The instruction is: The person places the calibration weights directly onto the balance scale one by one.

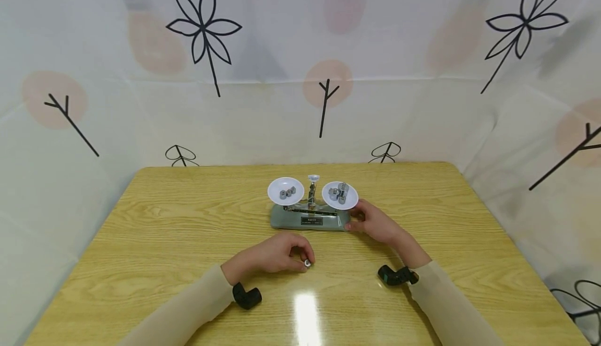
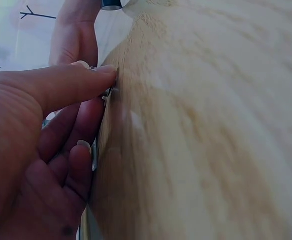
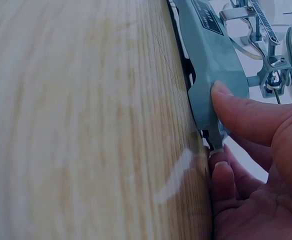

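Observation:
A balance scale [image 1: 286, 221] with a grey-green base stands on the wooden table. Its left white pan [image 1: 274, 188] bears several small metal weights [image 1: 288, 193]; more metal weights [image 1: 342, 193] of mixed sizes are in the right pan [image 1: 353, 200]. My left hand [image 1: 281, 252], in front of the scale, pinches a small metal weight [image 1: 307, 263] between thumb and fingers, low over the tabletop. The right end of the base [image 3: 206, 65] is gripped by my right hand [image 1: 377, 223], thumb [image 3: 236, 107] on its front and fingers curled at its end.
The table [image 1: 197, 194] has a glossy wood-grain top with a bright reflection near the front. Behind it hangs a pale cloth [image 1: 281, 121] with flower and twig prints. Black wrist cameras [image 1: 247, 297] are strapped at both cuffs.

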`<move>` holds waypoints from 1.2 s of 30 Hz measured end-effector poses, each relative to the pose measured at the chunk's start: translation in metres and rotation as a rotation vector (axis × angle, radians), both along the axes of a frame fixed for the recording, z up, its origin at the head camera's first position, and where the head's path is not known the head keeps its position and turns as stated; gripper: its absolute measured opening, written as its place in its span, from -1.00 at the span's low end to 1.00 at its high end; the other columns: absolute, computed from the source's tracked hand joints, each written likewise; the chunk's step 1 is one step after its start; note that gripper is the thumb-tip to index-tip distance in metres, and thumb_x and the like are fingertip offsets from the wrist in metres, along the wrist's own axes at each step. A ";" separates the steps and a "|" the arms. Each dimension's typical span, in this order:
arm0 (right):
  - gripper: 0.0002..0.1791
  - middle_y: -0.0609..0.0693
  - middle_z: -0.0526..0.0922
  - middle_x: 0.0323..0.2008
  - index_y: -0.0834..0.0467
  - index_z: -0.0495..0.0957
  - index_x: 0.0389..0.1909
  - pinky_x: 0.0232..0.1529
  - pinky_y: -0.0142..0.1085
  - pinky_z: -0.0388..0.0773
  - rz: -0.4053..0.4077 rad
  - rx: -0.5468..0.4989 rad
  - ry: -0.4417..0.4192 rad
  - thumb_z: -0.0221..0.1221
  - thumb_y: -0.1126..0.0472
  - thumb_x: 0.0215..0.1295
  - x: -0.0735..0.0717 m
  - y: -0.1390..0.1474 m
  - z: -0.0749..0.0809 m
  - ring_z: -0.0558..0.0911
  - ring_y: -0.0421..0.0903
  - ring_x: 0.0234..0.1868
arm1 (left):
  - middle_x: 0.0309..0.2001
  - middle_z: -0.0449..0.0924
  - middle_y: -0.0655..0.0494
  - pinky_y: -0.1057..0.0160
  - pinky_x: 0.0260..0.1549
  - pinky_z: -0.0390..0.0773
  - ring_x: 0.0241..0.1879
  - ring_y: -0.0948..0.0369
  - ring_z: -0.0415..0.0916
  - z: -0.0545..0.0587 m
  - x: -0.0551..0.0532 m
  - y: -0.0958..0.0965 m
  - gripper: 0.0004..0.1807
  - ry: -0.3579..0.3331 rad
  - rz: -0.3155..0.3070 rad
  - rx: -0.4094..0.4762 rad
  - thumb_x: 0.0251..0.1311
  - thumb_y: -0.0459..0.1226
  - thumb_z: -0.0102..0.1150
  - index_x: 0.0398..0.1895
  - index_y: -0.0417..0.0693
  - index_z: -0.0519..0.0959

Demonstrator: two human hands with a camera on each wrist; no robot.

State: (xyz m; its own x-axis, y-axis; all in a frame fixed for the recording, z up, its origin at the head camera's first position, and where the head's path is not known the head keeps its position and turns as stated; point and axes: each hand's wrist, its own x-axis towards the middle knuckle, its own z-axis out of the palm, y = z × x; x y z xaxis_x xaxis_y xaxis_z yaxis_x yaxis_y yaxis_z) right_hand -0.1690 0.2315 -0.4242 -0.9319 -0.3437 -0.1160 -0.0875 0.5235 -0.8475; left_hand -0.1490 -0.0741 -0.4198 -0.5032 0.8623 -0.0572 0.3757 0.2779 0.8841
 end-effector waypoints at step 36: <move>-0.44 0.19 0.43 0.21 0.25 0.44 0.25 0.25 0.14 0.32 -0.014 0.023 0.011 0.35 0.29 0.24 -0.001 0.000 -0.002 0.44 0.17 0.16 | -0.28 0.68 0.20 0.31 -0.30 0.58 -0.32 0.29 0.58 0.007 -0.001 -0.006 -0.84 -0.062 0.046 0.041 0.12 -0.41 0.43 -0.27 -0.03 0.70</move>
State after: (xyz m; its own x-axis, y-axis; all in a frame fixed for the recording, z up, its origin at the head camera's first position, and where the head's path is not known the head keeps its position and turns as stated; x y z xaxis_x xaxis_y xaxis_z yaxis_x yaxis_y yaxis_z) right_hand -0.1699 0.2313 -0.4265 -0.9377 -0.3283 -0.1135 -0.0896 0.5442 -0.8342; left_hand -0.1505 -0.0802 -0.4124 -0.5393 0.8403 -0.0548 0.3078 0.2573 0.9160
